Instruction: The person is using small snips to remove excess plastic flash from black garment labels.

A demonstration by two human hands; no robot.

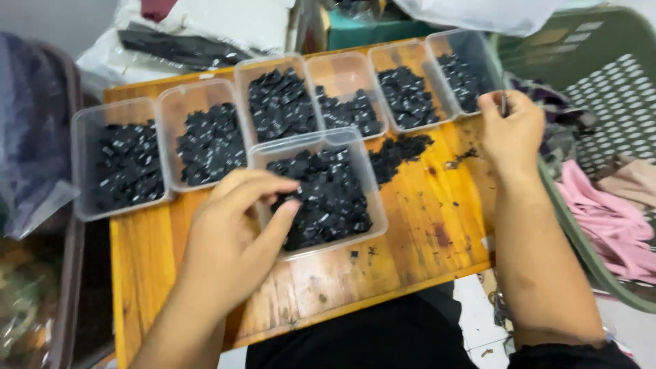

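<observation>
Both forearms are bare, with what seems a dark sleeve edge near the right elbow.

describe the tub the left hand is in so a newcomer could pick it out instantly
Start at the orange wooden board with a back row of six clear plastic tubs of small black pieces. The tub sits alone in front of that row, near the middle. Only it has the left hand reaching in.

Around the orange wooden board (424, 225): green laundry basket (601, 61) at right holding pink cloth (608, 219); white plastic bags (225, 24) behind; teal box (369, 31) behind.
</observation>
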